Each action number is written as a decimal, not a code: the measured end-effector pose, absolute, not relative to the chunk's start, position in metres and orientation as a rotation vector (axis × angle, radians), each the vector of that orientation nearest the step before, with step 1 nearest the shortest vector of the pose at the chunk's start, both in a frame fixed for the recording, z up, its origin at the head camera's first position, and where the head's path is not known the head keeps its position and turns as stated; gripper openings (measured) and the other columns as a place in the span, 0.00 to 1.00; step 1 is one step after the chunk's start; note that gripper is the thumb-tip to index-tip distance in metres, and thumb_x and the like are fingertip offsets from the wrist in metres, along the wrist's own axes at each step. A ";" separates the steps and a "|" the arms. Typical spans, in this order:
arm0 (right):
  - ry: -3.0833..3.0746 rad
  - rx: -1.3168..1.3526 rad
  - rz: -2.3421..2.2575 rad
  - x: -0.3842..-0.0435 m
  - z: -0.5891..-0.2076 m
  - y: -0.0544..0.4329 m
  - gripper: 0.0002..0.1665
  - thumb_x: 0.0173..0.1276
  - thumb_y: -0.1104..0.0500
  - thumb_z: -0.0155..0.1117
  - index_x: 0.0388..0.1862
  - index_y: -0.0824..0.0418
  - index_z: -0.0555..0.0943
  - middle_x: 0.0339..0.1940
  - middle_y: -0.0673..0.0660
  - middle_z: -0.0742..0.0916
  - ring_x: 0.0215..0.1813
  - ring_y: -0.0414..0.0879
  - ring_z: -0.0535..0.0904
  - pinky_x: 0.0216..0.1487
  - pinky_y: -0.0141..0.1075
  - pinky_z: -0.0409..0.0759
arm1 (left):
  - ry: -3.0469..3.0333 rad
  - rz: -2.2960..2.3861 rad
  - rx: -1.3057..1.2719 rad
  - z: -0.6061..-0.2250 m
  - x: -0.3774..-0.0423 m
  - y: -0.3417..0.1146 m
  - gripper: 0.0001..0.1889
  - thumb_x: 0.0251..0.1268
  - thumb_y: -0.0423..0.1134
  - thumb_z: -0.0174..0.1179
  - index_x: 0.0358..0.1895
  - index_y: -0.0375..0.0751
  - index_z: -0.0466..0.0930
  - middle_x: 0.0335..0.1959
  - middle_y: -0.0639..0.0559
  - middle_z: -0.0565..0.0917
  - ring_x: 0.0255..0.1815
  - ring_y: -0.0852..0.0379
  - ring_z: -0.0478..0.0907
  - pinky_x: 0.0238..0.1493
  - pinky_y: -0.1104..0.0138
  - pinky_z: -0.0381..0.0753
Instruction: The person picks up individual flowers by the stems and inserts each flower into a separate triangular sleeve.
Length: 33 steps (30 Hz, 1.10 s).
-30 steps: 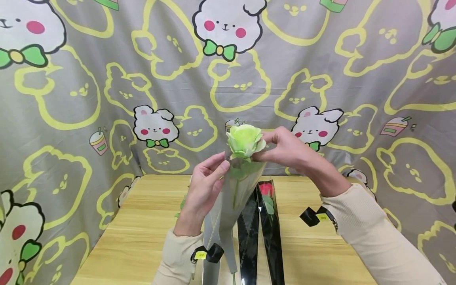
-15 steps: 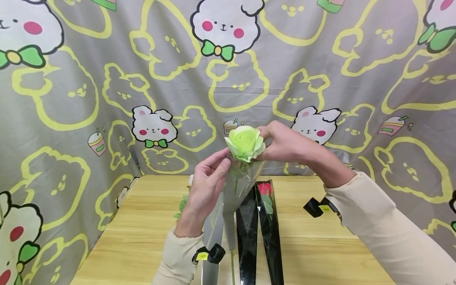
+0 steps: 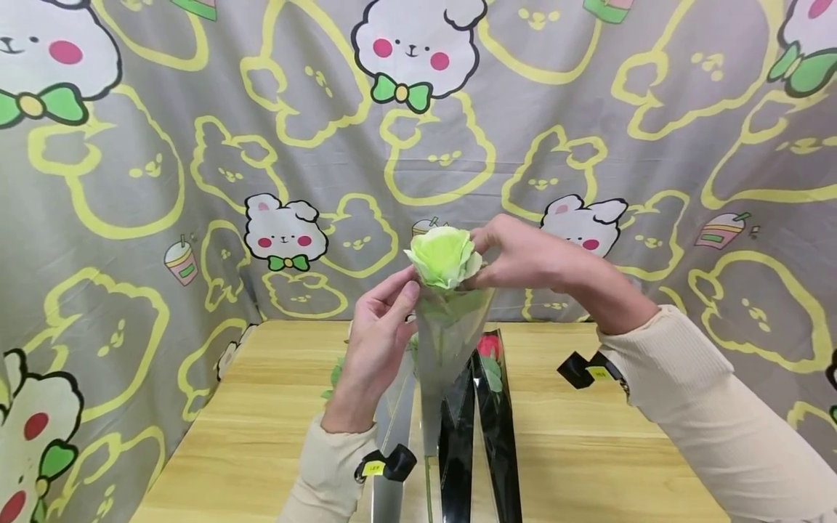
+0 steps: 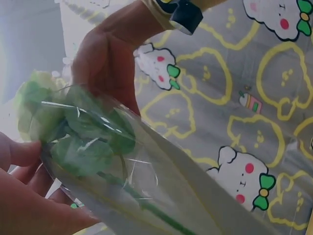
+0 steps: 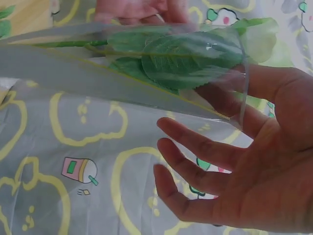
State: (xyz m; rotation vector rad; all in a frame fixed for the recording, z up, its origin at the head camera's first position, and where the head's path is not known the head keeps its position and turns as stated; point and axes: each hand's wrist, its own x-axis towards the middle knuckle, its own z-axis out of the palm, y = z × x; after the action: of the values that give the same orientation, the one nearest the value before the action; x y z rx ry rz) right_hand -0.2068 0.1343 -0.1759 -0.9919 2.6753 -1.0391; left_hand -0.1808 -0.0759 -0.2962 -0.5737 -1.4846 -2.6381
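Observation:
A pale green artificial rose (image 3: 442,258) stands upright in a clear and grey plastic flower sleeve (image 3: 451,349), its bloom above the rim. Green leaves (image 5: 181,56) show through the plastic, and the bare stem (image 3: 428,487) comes out of the sleeve's lower end. My left hand (image 3: 382,338) pinches the left edge of the rim between thumb and fingers. On the other side, my right hand (image 3: 532,254) has thumb and index finger at the rim just under the bloom, with that edge between them. Its other fingers (image 5: 195,169) are loosely curled outside the plastic.
On the wooden table (image 3: 261,407) lie a red rose (image 3: 489,345) in a black sleeve (image 3: 500,443), another black sleeve (image 3: 455,465) and a grey sleeve (image 3: 392,436). Green leaves (image 3: 336,374) show behind my left wrist. A patterned curtain (image 3: 366,167) hangs behind the table.
The sleeve's lower end has swung up and away, so more stem shows below it. My right hand has risen slightly, and the bloom tipped forward, then straightened.

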 end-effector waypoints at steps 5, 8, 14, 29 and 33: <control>2.713 -0.944 -1.212 -0.198 -0.177 0.152 0.12 0.70 0.58 0.72 0.50 0.59 0.90 0.60 0.58 0.86 0.67 0.51 0.78 0.62 0.48 0.78 | -1.424 -2.654 -0.543 -0.296 -0.180 -0.077 0.15 0.77 0.25 0.52 0.59 0.36 0.83 0.45 0.52 0.88 0.47 0.59 0.84 0.46 0.63 0.85; 2.685 -0.863 -1.387 -0.191 -0.188 0.166 0.16 0.73 0.53 0.69 0.55 0.58 0.87 0.56 0.55 0.88 0.58 0.48 0.84 0.54 0.43 0.83 | -1.406 -2.679 -0.532 -0.297 -0.183 -0.078 0.14 0.77 0.25 0.53 0.53 0.43 0.86 0.42 0.54 0.88 0.43 0.61 0.83 0.40 0.66 0.84; 2.635 -0.752 -1.569 -0.195 -0.221 0.170 0.13 0.71 0.56 0.72 0.49 0.63 0.87 0.47 0.57 0.89 0.43 0.46 0.87 0.43 0.40 0.85 | -1.404 -2.707 -0.562 -0.296 -0.189 -0.082 0.17 0.78 0.25 0.51 0.48 0.47 0.88 0.40 0.55 0.87 0.40 0.61 0.81 0.39 0.66 0.82; 2.684 -0.694 -1.805 -0.199 -0.228 0.161 0.13 0.69 0.58 0.73 0.44 0.67 0.89 0.40 0.54 0.91 0.38 0.44 0.89 0.43 0.38 0.85 | -1.724 -2.114 -0.468 -0.279 -0.197 -0.087 0.13 0.73 0.31 0.62 0.54 0.27 0.85 0.36 0.51 0.88 0.38 0.58 0.84 0.33 0.62 0.88; 2.690 -0.700 -1.819 -0.199 -0.230 0.160 0.13 0.69 0.58 0.74 0.44 0.67 0.89 0.42 0.55 0.91 0.38 0.43 0.89 0.42 0.37 0.85 | -1.736 -2.043 -0.501 -0.277 -0.197 -0.088 0.11 0.73 0.33 0.64 0.52 0.29 0.87 0.37 0.48 0.88 0.39 0.55 0.84 0.34 0.59 0.88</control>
State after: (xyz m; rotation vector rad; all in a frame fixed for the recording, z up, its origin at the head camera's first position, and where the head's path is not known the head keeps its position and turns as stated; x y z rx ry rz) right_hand -0.1993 0.1601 -0.2296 -0.7002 2.6895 -1.8191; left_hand -0.1973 -0.0878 -0.2768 -0.5008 -1.7360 -2.0430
